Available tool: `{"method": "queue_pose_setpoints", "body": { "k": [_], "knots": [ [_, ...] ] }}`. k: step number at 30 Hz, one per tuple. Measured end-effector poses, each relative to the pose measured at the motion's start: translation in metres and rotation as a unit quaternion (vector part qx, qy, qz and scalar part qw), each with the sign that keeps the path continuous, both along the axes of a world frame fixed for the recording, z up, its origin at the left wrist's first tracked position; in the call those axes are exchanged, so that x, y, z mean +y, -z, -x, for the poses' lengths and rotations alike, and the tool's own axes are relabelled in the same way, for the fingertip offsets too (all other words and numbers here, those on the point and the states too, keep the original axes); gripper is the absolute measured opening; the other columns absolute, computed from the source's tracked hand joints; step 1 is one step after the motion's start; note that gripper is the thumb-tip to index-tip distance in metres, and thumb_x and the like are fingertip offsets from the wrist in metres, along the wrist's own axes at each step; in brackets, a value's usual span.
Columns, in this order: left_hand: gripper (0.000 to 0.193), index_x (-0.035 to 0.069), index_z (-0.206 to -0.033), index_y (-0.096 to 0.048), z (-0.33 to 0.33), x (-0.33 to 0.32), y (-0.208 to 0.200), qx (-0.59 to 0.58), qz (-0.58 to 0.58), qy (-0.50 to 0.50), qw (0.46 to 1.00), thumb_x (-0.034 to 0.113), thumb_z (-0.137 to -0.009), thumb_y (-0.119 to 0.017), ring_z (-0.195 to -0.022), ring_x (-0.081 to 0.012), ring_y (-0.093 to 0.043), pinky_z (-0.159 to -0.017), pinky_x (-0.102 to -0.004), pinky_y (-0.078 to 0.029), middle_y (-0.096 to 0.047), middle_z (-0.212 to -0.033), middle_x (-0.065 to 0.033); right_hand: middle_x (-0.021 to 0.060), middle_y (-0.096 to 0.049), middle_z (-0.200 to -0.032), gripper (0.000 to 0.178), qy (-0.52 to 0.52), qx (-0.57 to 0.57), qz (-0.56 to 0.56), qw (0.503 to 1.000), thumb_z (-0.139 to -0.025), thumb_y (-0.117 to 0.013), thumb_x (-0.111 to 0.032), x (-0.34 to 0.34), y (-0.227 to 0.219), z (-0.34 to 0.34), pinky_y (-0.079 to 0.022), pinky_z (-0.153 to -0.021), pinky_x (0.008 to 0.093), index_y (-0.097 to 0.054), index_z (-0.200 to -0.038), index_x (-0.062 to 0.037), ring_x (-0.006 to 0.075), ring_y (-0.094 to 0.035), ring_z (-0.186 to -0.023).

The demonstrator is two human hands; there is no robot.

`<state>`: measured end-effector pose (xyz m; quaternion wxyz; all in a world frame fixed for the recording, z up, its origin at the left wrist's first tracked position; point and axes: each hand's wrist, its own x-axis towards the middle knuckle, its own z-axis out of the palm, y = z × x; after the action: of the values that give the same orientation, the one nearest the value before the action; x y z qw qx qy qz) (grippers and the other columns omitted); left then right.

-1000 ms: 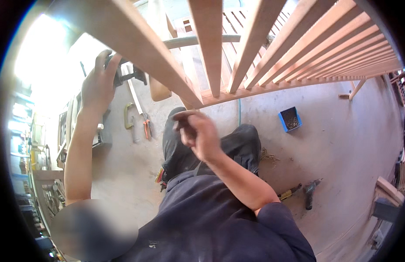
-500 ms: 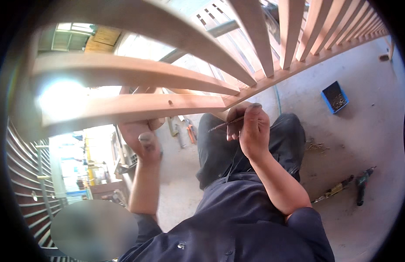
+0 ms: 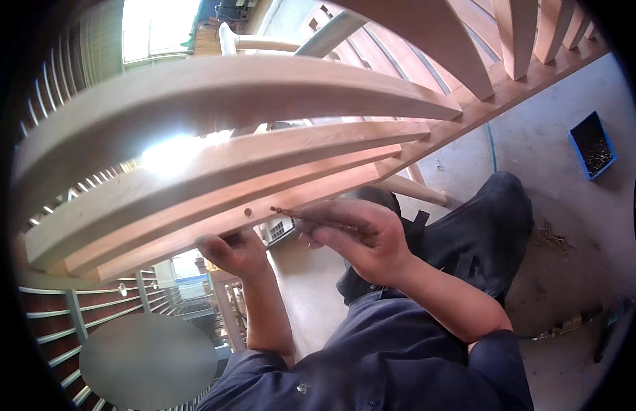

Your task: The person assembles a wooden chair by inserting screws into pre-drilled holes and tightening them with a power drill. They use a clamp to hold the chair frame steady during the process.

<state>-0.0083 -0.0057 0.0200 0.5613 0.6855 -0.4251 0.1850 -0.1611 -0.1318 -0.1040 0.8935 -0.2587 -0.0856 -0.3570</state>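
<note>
Grey floor (image 3: 537, 147) under blue-rimmed bin (image 3: 587, 134)

A slender, coppery screw (image 3: 288, 213), pinched between the fingers (image 3: 331, 238) of the right hand, points leftward, its threaded tip just beside a round hole (image 3: 248, 213). The hole pierces the outermost slat (image 3: 318, 192) of a smooth, pinkish-brown wooden frame (image 3: 277, 157). The frame's slats stand in a row, their ends meeting a long rail (image 3: 496, 108) that runs toward the upper right.
</note>
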Motion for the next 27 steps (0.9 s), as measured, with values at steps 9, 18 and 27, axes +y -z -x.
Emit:
{"method": "queue_pose_setpoints", "body": {
  "k": [9,18,27],
  "knots": [
    [0.075,0.002,-0.147,-0.036,0.004,-0.003,-0.005,0.043,-0.015,0.032,0.998,0.062,-0.102,-0.041,-0.128,-0.0287,-0.055,-0.111,-0.0476,-0.046,-0.053,-0.14,-0.0154,0.0127,-0.072,-0.099,0.028,0.162,0.054,0.05,0.984,-0.085,-0.072,0.004,-0.004,-0.01,-0.027,-0.056,-0.075,0.0339,-0.071,-0.111,-0.0023,0.0257,-0.071,-0.086],
    [0.076,0.009,-0.155,-0.022,0.016,-0.023,-0.001,-0.012,-0.009,-0.043,0.999,0.062,-0.103,-0.037,-0.132,-0.0303,-0.05,-0.11,-0.0486,-0.048,-0.042,-0.148,-0.0188,0.0126,-0.068,-0.091,0.026,0.262,0.087,0.123,0.953,-0.082,-0.075,-0.004,0.002,-0.024,-0.046,-0.055,-0.069,0.0395,-0.062,-0.105,-0.0047,0.0324,-0.068,-0.082],
    [0.074,0.007,-0.151,-0.034,0.007,-0.004,-0.005,0.082,-0.014,0.053,0.995,0.062,-0.103,-0.038,-0.125,-0.0305,-0.057,-0.104,-0.0471,-0.052,-0.048,-0.146,-0.0171,0.0105,-0.065,-0.082,0.017,0.272,0.145,0.178,0.935,-0.085,-0.073,-0.013,0.004,-0.046,-0.036,-0.053,-0.066,0.0424,-0.065,-0.099,-0.0066,0.0322,-0.066,-0.076]
  ]
}}
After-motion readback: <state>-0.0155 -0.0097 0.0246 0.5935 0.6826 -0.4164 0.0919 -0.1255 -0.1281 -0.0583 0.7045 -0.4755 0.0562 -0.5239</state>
